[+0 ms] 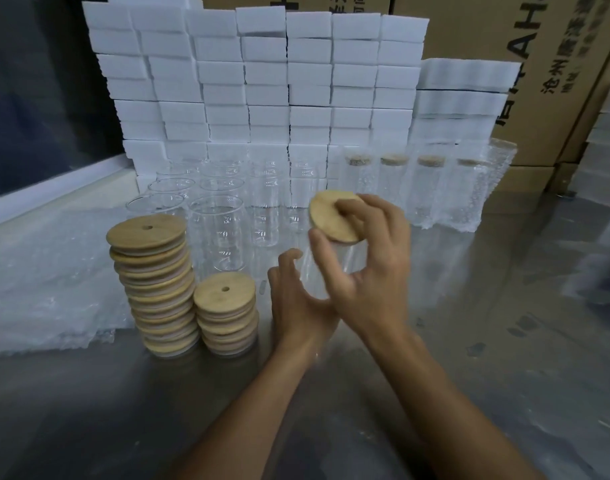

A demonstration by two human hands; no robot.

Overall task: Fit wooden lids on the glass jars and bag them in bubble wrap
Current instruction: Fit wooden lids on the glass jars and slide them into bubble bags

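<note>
A wooden lid point(336, 216) is pinched, tilted, by the fingers of the right hand point(369, 261) above a clear glass jar point(322, 271) on the bench point(470, 341). The jar is gripped by the curled left hand point(296, 306). Two lid stacks point(158, 289) stand just left.

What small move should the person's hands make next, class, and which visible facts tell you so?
Probably lower the wooden lid level onto the mouth of the glass jar and press it in. The right hand pinches the lid tilted just above the jar, which the left hand steadies on the table; the lid is not yet seated.
</note>
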